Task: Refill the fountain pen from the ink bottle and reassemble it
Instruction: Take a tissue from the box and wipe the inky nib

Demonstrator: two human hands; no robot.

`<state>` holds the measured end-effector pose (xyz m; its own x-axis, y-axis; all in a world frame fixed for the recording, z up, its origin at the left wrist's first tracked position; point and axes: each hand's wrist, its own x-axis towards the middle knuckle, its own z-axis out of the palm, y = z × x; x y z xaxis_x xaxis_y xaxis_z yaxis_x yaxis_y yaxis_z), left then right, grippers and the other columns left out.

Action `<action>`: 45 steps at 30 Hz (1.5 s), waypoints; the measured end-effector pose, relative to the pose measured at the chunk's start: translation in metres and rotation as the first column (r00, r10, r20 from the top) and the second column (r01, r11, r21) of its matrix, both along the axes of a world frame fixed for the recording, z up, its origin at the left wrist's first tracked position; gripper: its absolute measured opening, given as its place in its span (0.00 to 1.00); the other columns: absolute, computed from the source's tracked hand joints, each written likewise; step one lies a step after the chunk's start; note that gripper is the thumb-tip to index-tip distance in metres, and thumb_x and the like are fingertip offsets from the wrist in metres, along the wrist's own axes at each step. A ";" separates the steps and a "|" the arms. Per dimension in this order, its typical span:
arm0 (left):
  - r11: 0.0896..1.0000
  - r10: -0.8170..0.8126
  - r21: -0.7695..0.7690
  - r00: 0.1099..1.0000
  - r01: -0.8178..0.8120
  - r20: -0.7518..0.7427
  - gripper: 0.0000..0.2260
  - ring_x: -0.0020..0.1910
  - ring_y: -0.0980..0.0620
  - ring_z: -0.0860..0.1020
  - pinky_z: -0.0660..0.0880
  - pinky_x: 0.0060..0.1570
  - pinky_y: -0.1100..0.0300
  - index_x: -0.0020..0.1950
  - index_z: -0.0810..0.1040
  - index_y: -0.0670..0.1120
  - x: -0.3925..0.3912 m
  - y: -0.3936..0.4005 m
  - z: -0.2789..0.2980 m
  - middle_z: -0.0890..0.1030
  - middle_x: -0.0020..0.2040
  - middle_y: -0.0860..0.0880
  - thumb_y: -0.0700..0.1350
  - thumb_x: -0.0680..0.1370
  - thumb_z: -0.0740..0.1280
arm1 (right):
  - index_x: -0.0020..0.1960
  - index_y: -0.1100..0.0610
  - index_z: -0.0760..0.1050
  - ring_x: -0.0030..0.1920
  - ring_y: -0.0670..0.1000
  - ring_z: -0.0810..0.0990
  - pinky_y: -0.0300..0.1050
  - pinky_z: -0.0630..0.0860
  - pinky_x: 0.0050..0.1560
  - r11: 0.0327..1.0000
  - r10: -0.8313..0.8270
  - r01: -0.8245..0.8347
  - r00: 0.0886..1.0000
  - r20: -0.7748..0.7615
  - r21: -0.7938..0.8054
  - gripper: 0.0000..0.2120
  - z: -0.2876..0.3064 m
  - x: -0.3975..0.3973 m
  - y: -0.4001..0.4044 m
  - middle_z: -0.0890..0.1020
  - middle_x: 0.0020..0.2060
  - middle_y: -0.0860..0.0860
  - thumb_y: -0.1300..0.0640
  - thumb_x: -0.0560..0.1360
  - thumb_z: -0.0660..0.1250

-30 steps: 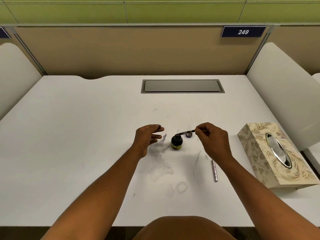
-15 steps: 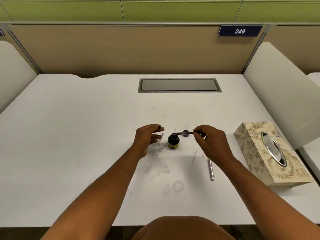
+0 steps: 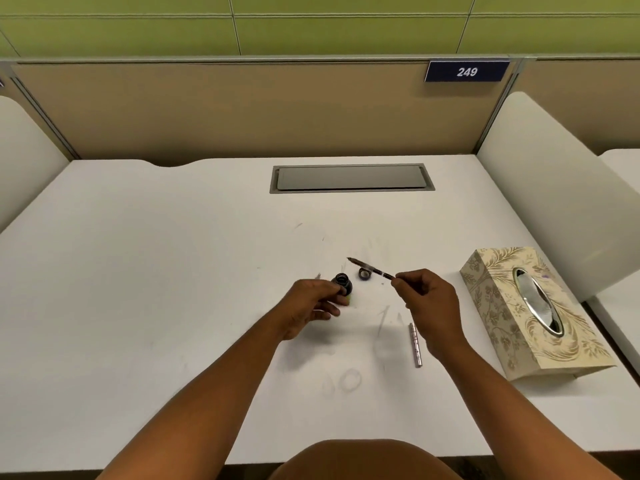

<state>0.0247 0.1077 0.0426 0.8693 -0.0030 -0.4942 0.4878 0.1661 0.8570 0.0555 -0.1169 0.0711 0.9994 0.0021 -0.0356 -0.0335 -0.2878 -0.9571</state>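
Head view | left hand (image 3: 313, 304) clasped the open ink bottle (image 3: 343, 284) | right hand (image 3: 427, 299) pinched the pen section (image 3: 372, 268) by its rear, nib just beyond-right of bottle | light, slim, inky-slippery; bottle tippable, grip low

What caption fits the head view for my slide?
Left hand steadies the open ink bottle while the right hand holds the pen's inner part above the desk.
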 end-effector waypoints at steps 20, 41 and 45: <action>0.931 0.032 -0.364 0.999 -0.024 0.017 0.14 0.58 0.47 0.83 0.76 0.60 0.51 0.61 0.81 0.41 0.032 -0.082 0.031 0.84 0.60 0.44 0.47 0.81 0.65 | 0.48 0.57 0.83 0.44 0.50 0.82 0.46 0.74 0.43 0.898 -0.066 0.197 0.944 -0.324 0.393 0.06 0.007 -0.012 -0.007 0.85 0.41 0.52 0.57 0.73 0.74; 0.949 0.073 -0.304 0.996 -0.083 -0.046 0.10 0.56 0.44 0.84 0.78 0.54 0.55 0.54 0.83 0.41 0.061 -0.105 0.020 0.86 0.55 0.42 0.45 0.81 0.66 | 0.45 0.50 0.82 0.40 0.49 0.83 0.43 0.75 0.42 0.992 -0.120 0.117 0.989 -0.085 -0.045 0.03 0.009 0.039 -0.085 0.85 0.41 0.48 0.58 0.75 0.70; 0.951 0.045 -0.303 0.998 -0.057 -0.049 0.10 0.55 0.45 0.84 0.78 0.54 0.55 0.54 0.83 0.41 0.065 -0.111 0.018 0.86 0.55 0.42 0.45 0.81 0.66 | 0.48 0.53 0.83 0.43 0.48 0.81 0.41 0.71 0.46 0.906 -0.145 0.167 0.986 0.086 -0.389 0.05 0.021 0.051 -0.118 0.84 0.42 0.46 0.55 0.76 0.69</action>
<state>0.0898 -0.0036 0.0606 0.8511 -0.1152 -0.5121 0.5057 0.4417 0.7411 0.1061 -0.2352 0.0919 0.9862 -0.1568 0.0526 -0.0602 -0.6365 -0.7689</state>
